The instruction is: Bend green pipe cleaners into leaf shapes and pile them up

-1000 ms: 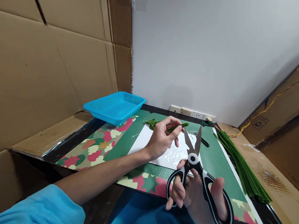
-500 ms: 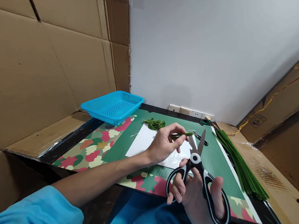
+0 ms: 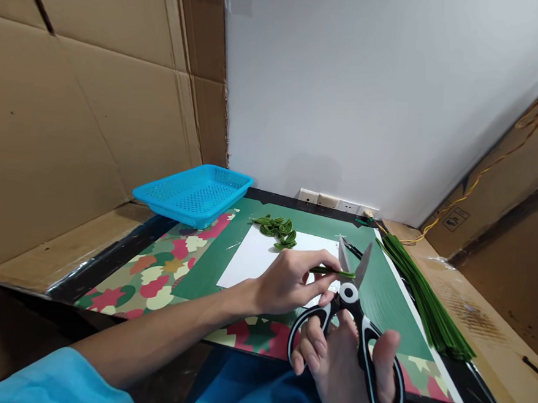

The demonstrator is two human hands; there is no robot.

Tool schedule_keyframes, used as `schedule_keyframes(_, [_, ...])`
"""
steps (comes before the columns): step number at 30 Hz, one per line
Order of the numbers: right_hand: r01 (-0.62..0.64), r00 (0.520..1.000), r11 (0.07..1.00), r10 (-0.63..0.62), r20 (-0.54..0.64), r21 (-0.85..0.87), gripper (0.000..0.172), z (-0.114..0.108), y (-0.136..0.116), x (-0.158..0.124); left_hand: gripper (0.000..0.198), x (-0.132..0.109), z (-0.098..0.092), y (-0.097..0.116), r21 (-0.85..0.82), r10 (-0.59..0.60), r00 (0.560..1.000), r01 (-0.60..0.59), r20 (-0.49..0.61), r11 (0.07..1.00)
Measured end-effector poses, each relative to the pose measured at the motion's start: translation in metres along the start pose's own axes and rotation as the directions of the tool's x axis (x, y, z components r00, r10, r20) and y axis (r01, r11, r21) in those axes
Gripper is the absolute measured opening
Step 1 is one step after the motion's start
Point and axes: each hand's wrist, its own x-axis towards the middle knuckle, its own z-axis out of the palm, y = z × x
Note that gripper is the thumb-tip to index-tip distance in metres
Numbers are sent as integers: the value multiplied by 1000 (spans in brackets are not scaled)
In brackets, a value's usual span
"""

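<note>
Between the thumb and fingers of my left hand point(image 3: 291, 280) is a folded green pipe cleaner point(image 3: 320, 270). Its tip pokes between the spread blades of the scissors point(image 3: 348, 292), just above the pivot. My right hand point(image 3: 338, 366) grips these scissors, thumb through one black-and-white handle loop and fingers through the other. Beyond my left hand, several bent green pipe cleaner leaves point(image 3: 274, 227) lie in a small heap partly on the white paper point(image 3: 241, 264). To the right rests a bundle of long green pipe cleaners point(image 3: 428, 301).
A blue perforated basket point(image 3: 196, 193) stands at the back left. Behind the blades lies a slim black tool point(image 3: 352, 249), partly hidden. The green mat point(image 3: 391, 302) covers the table, with cardboard point(image 3: 70, 138) at the left and wall sockets point(image 3: 327, 200) behind.
My left hand has come down closer to the scissors, so the pipe cleaner's tip now sits between the blades near the pivot. More of the leaf heap shows. The view has shifted slightly.
</note>
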Motion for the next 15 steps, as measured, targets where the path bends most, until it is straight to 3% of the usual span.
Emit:
schedule_keyframes(8, [91,996,993,-92,-12,-74,72,0,10,3,12,-1,-4,-8,149,139,990,-135,-16,980])
schedule_keyframes(12, [180,983,963,-182,10,-199,73,-2,14,6,5,2,-7,-9,189,331,944,-327,11,926])
schedule_keyframes(15, [213,977,938,-207,53,-273,67,-7,16,9,7,5,-8,-9,201,403,915,-394,-1,897])
